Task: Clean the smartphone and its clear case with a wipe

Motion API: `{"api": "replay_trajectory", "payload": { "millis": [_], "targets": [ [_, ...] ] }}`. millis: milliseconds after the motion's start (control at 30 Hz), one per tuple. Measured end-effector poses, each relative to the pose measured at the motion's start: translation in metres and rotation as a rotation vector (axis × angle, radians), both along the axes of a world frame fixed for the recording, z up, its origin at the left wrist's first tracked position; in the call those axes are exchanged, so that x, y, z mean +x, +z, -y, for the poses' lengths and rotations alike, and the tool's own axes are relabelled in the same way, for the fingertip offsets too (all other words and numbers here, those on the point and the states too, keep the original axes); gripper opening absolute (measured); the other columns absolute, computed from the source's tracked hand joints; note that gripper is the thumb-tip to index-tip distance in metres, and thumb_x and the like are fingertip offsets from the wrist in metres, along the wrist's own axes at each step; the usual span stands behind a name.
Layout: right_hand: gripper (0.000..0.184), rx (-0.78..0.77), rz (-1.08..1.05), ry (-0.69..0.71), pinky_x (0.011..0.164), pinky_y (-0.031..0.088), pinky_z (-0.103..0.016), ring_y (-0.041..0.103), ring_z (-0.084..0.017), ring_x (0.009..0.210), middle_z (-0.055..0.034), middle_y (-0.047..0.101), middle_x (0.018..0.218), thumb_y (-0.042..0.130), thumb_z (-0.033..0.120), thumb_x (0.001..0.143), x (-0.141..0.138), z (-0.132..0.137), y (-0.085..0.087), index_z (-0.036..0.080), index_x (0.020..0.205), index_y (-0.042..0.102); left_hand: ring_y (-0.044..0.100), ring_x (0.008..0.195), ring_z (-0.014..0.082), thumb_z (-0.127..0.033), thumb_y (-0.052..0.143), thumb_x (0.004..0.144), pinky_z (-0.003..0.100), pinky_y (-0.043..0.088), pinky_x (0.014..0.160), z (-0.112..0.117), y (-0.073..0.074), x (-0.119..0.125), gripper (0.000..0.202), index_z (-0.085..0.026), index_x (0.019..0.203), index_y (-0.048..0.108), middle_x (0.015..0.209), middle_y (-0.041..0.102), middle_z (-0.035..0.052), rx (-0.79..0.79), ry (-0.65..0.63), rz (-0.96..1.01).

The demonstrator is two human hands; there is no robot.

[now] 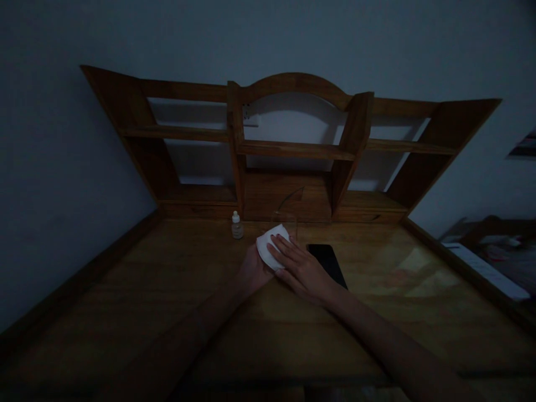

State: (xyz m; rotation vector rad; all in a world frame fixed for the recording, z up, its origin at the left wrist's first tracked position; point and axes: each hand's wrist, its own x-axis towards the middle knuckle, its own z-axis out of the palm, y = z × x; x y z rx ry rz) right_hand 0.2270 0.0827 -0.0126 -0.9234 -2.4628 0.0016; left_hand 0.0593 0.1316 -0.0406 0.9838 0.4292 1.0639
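Observation:
A folded white cloth or tissue (268, 244) lies on the wooden desk (167, 312) near its middle. My right hand (302, 269) lies flat on it with fingers stretched out over its right part. My left hand (252, 272) holds the cloth's left edge from below, its fingers mostly hidden under the cloth. A small white dropper bottle (237, 225) stands just left of the cloth. A clear glass (286, 218) stands right behind it. A black phone (329, 262) lies flat beside my right wrist.
A wooden hutch with shelves (293, 148) rises along the desk's back edge against the wall. A wall socket (248, 114) shows behind a shelf. At the far right, beyond the desk edge, sits dim furniture (489, 251). The room is dark.

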Motion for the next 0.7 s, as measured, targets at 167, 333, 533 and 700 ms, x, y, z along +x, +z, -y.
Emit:
{"api": "replay_trajectory", "payload": {
  "millis": [167, 333, 533, 700],
  "targets": [
    [0.046, -0.084, -0.05, 0.143, 0.122, 0.028, -0.045, 0.029, -0.02, 0.147, -0.0063, 0.038, 0.156, 0.043, 0.03, 0.104, -0.008, 0.006, 0.0, 0.023, 0.149, 0.043, 0.049, 0.133, 0.0286, -0.058, 0.048, 0.089, 0.046, 0.039, 0.11, -0.008, 0.0, 0.002, 0.049, -0.022, 0.117, 0.067, 0.126, 0.065, 0.0116, -0.263, -0.142, 0.237],
    [0.044, -0.124, -0.092, 0.136, 0.12, 0.032, -0.046, 0.039, -0.02, 0.142, -0.0049, 0.045, 0.152, 0.052, 0.032, 0.101, -0.009, 0.007, -0.006, 0.027, 0.144, 0.049, 0.054, 0.128, 0.0252, -0.051, 0.036, 0.098, 0.041, 0.043, 0.107, -0.013, -0.001, -0.005, 0.049, -0.017, 0.123, 0.062, 0.128, 0.064, 0.0147, -0.459, -0.068, 0.344],
    [0.058, -0.048, -0.051, 0.086, 0.12, 0.033, -0.043, 0.031, -0.02, 0.147, -0.0045, 0.032, 0.16, 0.051, 0.024, 0.099, -0.005, 0.003, -0.008, 0.027, 0.154, 0.032, 0.056, 0.126, 0.0261, -0.047, 0.041, 0.098, 0.038, 0.045, 0.104, -0.003, 0.009, -0.005, 0.049, -0.014, 0.13, 0.058, 0.133, 0.06, 0.0162, -0.474, -0.098, 0.403],
    [0.058, -0.001, -0.01, 0.022, 0.121, 0.027, -0.046, 0.021, -0.022, 0.15, -0.0048, 0.023, 0.163, 0.048, 0.026, 0.1, -0.003, 0.002, -0.006, 0.026, 0.155, 0.031, 0.06, 0.12, 0.0272, -0.044, 0.038, 0.1, 0.035, 0.048, 0.096, 0.003, 0.019, 0.004, 0.047, -0.01, 0.123, 0.061, 0.125, 0.064, 0.0172, -0.55, -0.145, 0.363]
  ]
}}
